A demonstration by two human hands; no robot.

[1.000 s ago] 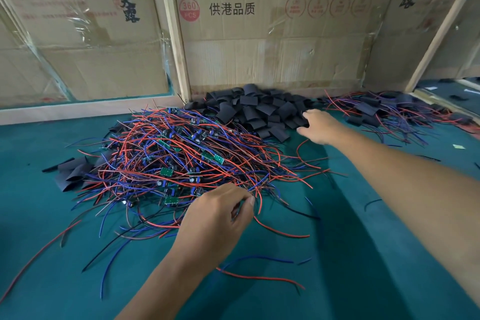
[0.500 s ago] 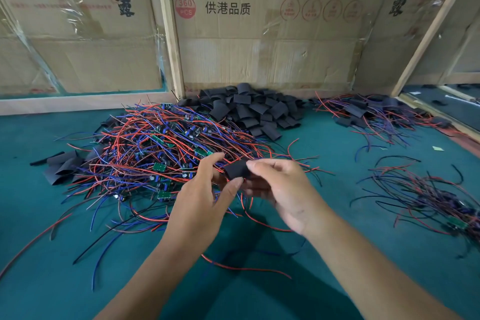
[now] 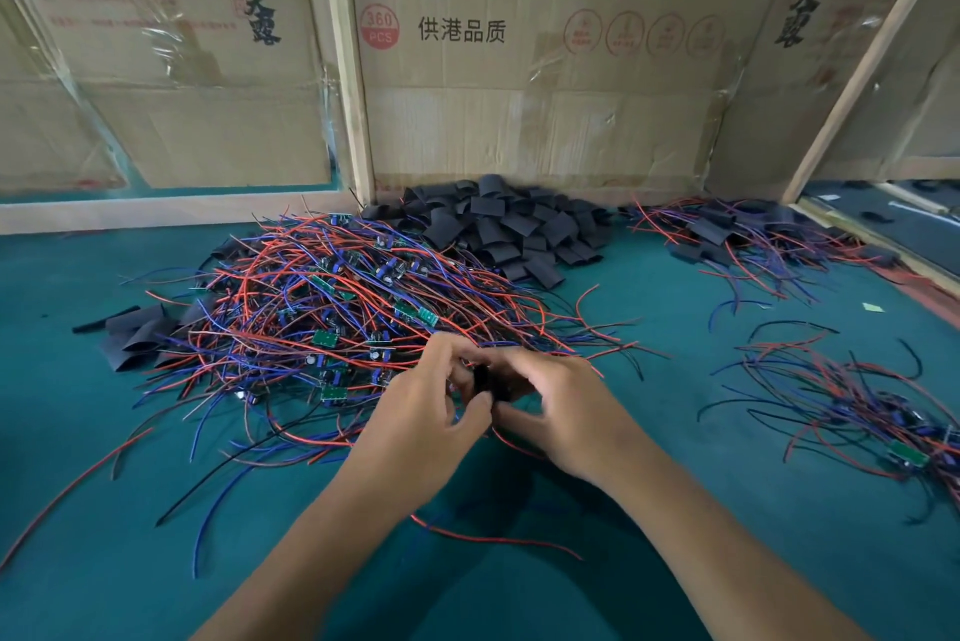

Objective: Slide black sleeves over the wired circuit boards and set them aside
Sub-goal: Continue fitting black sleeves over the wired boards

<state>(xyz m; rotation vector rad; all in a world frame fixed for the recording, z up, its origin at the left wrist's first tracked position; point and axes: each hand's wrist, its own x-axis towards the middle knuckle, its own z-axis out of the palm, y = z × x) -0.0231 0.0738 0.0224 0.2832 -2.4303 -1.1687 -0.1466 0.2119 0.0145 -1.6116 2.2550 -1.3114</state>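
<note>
Both hands have drawn closer together since half a second ago, fingers now curled tightly. Left hand (image 3: pixel 422 414) and right hand (image 3: pixel 563 409) each pinch the black sleeve (image 3: pixel 482 380) between them, just above the near edge of the wired circuit board pile (image 3: pixel 332 313) on the green counter (image 3: pixel 727 510).

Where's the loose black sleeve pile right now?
Head view, upper centre: the sleeve pile sits on the green table against the cardboard wall, just behind and right of the big wired board heap.

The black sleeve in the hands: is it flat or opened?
Cannot tell: the black sleeve is mostly hidden between the left hand and right hand.
</note>
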